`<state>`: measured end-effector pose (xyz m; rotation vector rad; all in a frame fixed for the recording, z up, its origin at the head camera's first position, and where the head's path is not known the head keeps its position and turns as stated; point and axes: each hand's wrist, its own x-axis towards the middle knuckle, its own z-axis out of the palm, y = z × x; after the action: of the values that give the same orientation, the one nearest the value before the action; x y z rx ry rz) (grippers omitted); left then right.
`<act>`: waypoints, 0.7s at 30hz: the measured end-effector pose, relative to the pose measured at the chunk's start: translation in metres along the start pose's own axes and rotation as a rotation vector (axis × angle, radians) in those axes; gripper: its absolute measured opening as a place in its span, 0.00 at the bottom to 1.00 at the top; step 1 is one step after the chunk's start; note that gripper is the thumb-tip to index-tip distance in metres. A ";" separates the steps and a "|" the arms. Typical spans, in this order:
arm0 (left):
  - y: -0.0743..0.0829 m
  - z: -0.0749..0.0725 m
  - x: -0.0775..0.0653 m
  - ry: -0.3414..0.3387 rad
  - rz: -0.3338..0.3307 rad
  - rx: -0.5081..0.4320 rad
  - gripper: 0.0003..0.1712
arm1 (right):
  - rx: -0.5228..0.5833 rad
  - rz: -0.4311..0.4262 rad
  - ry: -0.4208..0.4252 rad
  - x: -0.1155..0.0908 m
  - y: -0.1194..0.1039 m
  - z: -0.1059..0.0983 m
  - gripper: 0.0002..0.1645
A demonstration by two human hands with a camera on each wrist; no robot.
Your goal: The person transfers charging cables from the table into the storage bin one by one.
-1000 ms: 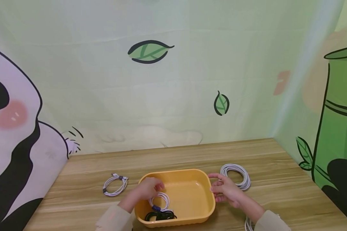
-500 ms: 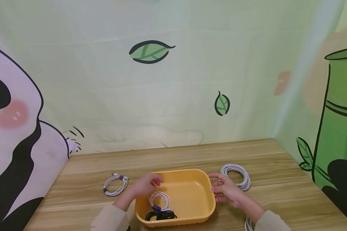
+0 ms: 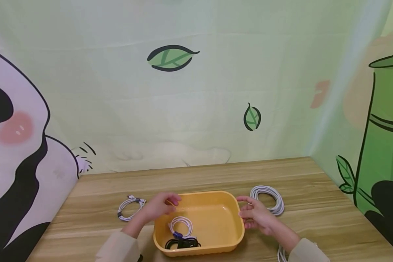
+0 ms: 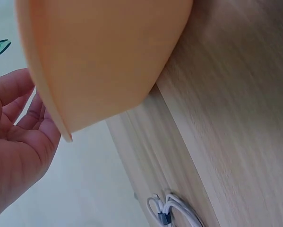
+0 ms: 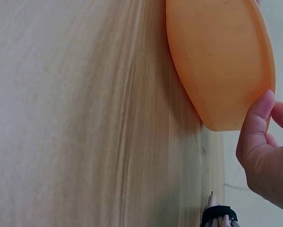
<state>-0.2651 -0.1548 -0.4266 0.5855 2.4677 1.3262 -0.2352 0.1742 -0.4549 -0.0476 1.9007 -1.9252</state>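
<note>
A yellow plastic basin (image 3: 213, 251) stands on the wooden table. Inside it, at the near left, lie a coiled white cable (image 3: 190, 222) with a blue strap and a bundled black cable (image 3: 187, 243). My left hand (image 3: 157, 208) is over the basin's far left rim, fingers loosely bent and holding nothing; in the left wrist view the basin's outer wall (image 4: 113, 56) is beside it. At the right rim, my right hand (image 3: 257, 217) touches the basin with its fingertips, which the right wrist view shows against the outer wall (image 5: 221, 71).
A coiled white cable (image 3: 128, 219) with dark straps lies left of the basin. On the right is a thicker grey-white coil (image 3: 278, 207), and nearer, part of another pale cable (image 3: 281, 254) beside the right sleeve. A printed cloth wall (image 3: 196, 138) rises behind the table (image 3: 216, 174).
My left hand has moved left and away from me, from inside the basin to its rim. The right hand stays at the right rim, and the cables in the basin lie as before.
</note>
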 end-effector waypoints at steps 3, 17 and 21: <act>0.000 -0.003 -0.001 0.013 -0.010 -0.011 0.14 | 0.000 0.006 0.004 0.000 0.000 0.000 0.35; -0.005 -0.021 -0.010 0.068 -0.053 -0.093 0.15 | 0.000 0.006 0.004 -0.001 -0.002 0.001 0.35; -0.009 -0.024 -0.011 0.089 -0.076 -0.101 0.15 | 0.009 0.004 0.000 -0.001 -0.001 0.001 0.35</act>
<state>-0.2672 -0.1821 -0.4211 0.4129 2.4480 1.4660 -0.2344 0.1739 -0.4532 -0.0412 1.8905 -1.9308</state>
